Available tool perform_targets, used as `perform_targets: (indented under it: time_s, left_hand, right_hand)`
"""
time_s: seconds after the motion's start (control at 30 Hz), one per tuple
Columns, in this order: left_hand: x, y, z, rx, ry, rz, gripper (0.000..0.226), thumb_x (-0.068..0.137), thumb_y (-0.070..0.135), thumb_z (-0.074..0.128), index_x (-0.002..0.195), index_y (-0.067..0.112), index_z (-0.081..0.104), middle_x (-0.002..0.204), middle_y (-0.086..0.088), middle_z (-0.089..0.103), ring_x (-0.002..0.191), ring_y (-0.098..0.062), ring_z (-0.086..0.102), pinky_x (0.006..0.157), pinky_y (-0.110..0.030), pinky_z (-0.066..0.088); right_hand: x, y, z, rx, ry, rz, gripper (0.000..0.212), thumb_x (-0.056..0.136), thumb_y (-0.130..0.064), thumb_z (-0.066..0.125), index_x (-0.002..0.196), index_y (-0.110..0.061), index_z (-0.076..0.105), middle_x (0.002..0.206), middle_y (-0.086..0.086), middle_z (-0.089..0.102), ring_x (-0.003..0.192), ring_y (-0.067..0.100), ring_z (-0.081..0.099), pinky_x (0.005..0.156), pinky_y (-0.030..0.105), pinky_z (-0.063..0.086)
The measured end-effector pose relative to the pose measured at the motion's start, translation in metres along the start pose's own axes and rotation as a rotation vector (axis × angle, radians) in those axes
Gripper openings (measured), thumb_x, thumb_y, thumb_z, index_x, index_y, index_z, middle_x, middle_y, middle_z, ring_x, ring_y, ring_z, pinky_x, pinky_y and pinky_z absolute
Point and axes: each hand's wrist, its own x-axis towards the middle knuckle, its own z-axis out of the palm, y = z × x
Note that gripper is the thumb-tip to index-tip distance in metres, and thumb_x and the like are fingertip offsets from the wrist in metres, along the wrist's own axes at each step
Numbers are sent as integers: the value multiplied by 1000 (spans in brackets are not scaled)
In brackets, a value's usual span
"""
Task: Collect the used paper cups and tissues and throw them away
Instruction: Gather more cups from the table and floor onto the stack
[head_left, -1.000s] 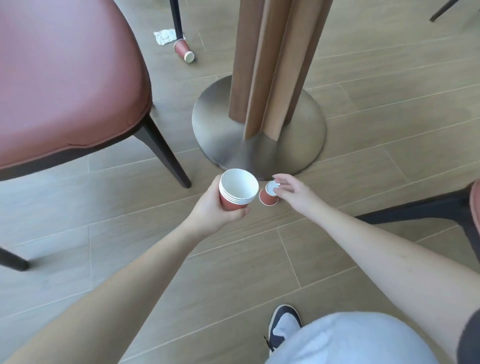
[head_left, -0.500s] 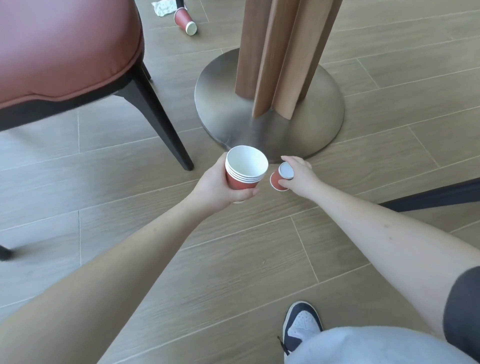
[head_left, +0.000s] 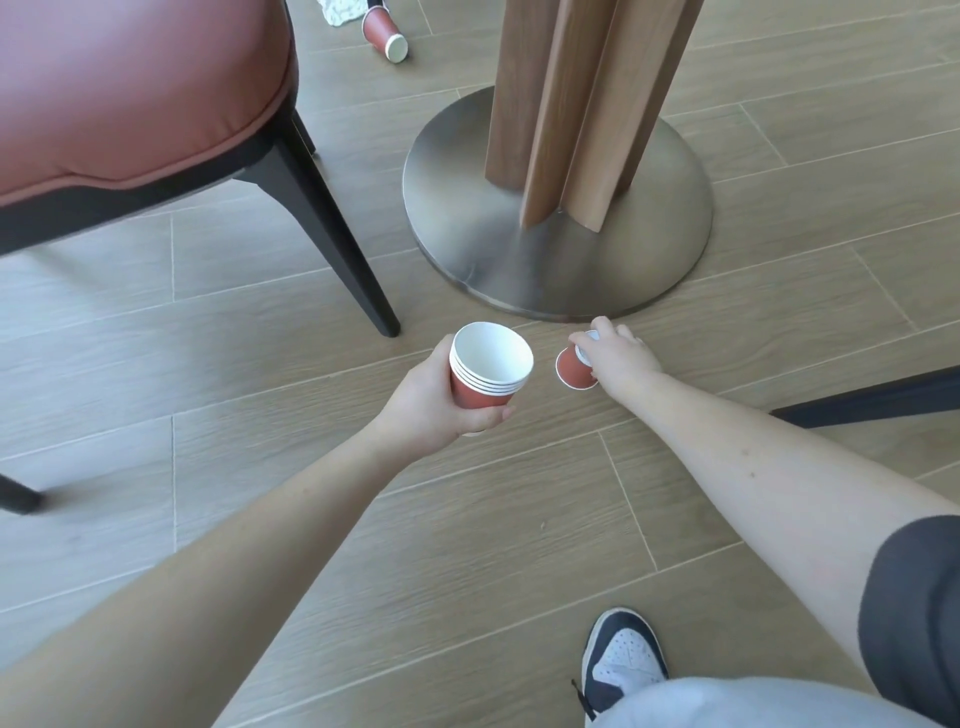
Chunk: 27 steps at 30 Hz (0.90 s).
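Crouching over the floor (head_left: 260, 519), we see the biggest hazards first. The chair (head_left: 130, 104) fills the far left of the floor, and its dark leg (head_left: 332, 234) slants down just beyond our left hand (head_left: 441, 400). The table base (head_left: 556, 249) sits straight ahead, its rim close to our right hand (head_left: 618, 358). If we rise or swing forward carelessly, we judge that an elbow or the stack could knock against that leg or the base.

Our left hand is clenched round the stack (head_left: 488, 374) of nested red cups, mouth up and tipped a little toward us. The hold is low on the stack, so the upper cups are held only by their nesting; a sharp tilt could let them slide out and scatter, and any dregs inside could spill on the floor.

Our right hand grasps a single cup (head_left: 571, 371) from above, fingers on its base, its mouth turned toward us and down. It hangs just beside the stack, not touching it. That mouth faces the wrong way for nesting, so we would have to turn it over first. With only the fingertips on the base, we think the turn could drop it, and it would roll under the chair or against the base.

Smaller still, at the far edge of the floor, another cup (head_left: 384, 34) lies on its side with a tissue (head_left: 343, 10) beside it. With both hands full we could easily miss them, or fumble the stack reaching that far.
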Motion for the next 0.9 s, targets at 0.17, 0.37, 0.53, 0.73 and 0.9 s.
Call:
perform_targets:
  time_s: [0.17,0.37,0.53,0.73,0.9]
  left_hand:
    - [2,-1,4,12,-4,-21,88,68,34,94,142,33,46,124,18,64,117,-8,59,93,-20,44]
    - [7,-2,10,24,-5,-49,88,68,34,94,141,31,46,124,16,64,116,-9,59,85,-12,41]
    - [7,0,15,30,-9,-73,90,67,35,94,143,32,45,119,22,62,115,-7,58,81,-5,40]
    - [9,12,23,31,-34,-42,87,68,34,93,142,32,47,122,15,66,113,-8,62,81,-13,45]
    - [10,21,22,32,-20,-23,77,69,33,92,134,28,51,116,13,68,106,-5,64,78,-13,46]
  right_hand:
    - [-8,-6,-14,491,192,123,53,88,-23,75,134,-18,49,126,10,52,109,30,58,90,38,46]
    - [-43,-33,-43,1871,106,224,47,94,-20,70,129,-13,40,133,13,58,100,27,74,94,37,58]
    - [-62,-44,-56,2009,-47,90,40,99,-33,58,136,-20,50,130,0,65,117,20,66,108,42,45]
    - [-81,-68,-59,1859,-13,-123,39,92,-43,56,126,-24,62,129,-5,68,121,7,58,112,36,37]
    - [-86,-73,-55,1793,26,-206,37,94,-24,58,131,-19,57,119,-9,71,112,2,64,92,16,48]
